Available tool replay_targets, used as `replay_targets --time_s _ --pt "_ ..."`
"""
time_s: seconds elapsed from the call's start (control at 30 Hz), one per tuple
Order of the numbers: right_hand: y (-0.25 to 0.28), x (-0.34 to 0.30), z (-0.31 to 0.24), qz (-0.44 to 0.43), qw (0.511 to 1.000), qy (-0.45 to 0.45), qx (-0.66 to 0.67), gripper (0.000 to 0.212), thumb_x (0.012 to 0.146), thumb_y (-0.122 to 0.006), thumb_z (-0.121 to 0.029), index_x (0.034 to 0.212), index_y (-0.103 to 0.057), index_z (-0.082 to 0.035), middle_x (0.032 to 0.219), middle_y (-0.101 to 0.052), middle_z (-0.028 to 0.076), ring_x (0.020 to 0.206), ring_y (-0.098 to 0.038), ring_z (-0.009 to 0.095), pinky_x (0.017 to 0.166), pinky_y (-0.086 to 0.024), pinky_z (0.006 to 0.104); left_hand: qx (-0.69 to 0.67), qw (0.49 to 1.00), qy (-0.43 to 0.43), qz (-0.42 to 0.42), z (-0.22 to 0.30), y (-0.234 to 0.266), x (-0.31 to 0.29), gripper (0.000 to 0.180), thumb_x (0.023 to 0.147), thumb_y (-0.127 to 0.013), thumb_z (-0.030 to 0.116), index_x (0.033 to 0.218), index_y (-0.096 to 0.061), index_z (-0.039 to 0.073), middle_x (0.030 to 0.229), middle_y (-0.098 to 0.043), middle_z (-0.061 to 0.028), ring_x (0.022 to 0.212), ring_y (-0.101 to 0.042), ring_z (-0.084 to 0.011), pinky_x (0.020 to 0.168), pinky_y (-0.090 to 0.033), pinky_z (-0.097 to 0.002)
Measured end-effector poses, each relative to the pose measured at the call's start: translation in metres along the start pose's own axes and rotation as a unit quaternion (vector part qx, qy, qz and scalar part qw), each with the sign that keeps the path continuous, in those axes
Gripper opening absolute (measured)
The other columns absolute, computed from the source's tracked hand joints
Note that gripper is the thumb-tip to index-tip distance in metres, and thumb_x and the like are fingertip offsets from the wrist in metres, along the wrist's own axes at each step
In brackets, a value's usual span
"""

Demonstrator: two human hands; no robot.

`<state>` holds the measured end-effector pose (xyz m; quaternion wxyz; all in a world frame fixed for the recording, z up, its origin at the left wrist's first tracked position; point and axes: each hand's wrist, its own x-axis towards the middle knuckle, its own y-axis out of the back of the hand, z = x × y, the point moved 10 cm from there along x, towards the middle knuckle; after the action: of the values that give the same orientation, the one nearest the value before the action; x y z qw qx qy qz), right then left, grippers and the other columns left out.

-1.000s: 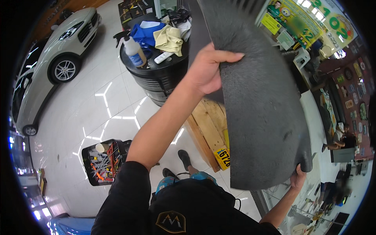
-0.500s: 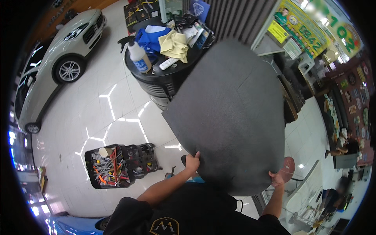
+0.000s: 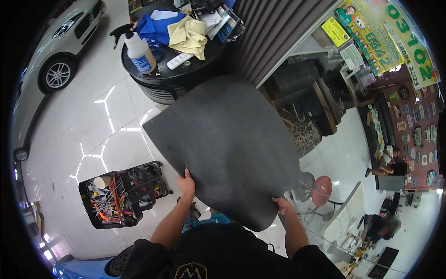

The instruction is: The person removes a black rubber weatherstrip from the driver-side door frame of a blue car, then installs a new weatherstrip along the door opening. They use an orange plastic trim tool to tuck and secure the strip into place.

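A large, dark grey, flexible-looking sheet [image 3: 223, 139] spreads out in front of me, slightly curved, with a smooth dull face. My left hand [image 3: 186, 183] grips its near left edge, thumb lying on top and fingers hidden beneath. At the near right edge my right hand [image 3: 283, 205] pinches the sheet, its fingers partly out of sight underneath. The far side of the sheet reaches up to a black drum-shaped table [image 3: 155, 86] and covers part of it.
On the drum table lie a spray bottle [image 3: 140, 53], a yellow cloth [image 3: 188, 37] and a blue cloth [image 3: 155, 29]. A tool box [image 3: 111, 197] stands on the floor at left. Red stool [image 3: 321, 190] and white table [image 3: 344, 218] at right; a white car [image 3: 60, 51] far left.
The sheet has come lower and nearer, tilting so more shows beyond its far right edge. Both hands keep hold of it. My view has turned to the right.
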<state>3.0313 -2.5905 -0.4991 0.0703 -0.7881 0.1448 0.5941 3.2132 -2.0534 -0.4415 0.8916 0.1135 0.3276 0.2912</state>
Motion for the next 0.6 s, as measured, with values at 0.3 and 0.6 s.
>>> replay_targets --time_s 0.3,0.6 --pt "0.075 -0.057 -0.022 0.157 0.958 0.186 0.151 0.043 0.1 -0.052 -0.022 0.13 -0.052 0.009 0.126 -0.061 0.025 0.117 -0.061 0.034 0.102 -0.047 0.0488 -0.035 0.966 -0.137 -0.219 0.143 -0.085 -0.073 0.044 0.098 -0.063 0.031 0.121 -0.062 -0.006 0.11 -0.071 -0.0164 0.103 -0.065 -0.0254 0.091 -0.049 -0.0373" --pt "-0.082 -0.148 -0.197 0.388 0.741 0.437 -0.331 0.064 0.089 -0.067 -0.019 0.143 -0.04 0.0 0.143 -0.039 0.034 0.133 -0.041 0.047 0.111 -0.036 0.0498 0.178 0.952 0.093 -0.232 0.002 -0.093 0.022 0.081 0.089 -0.068 0.05 0.14 -0.039 -0.007 0.116 -0.065 -0.0257 0.105 -0.068 -0.037 0.072 -0.058 -0.0438"
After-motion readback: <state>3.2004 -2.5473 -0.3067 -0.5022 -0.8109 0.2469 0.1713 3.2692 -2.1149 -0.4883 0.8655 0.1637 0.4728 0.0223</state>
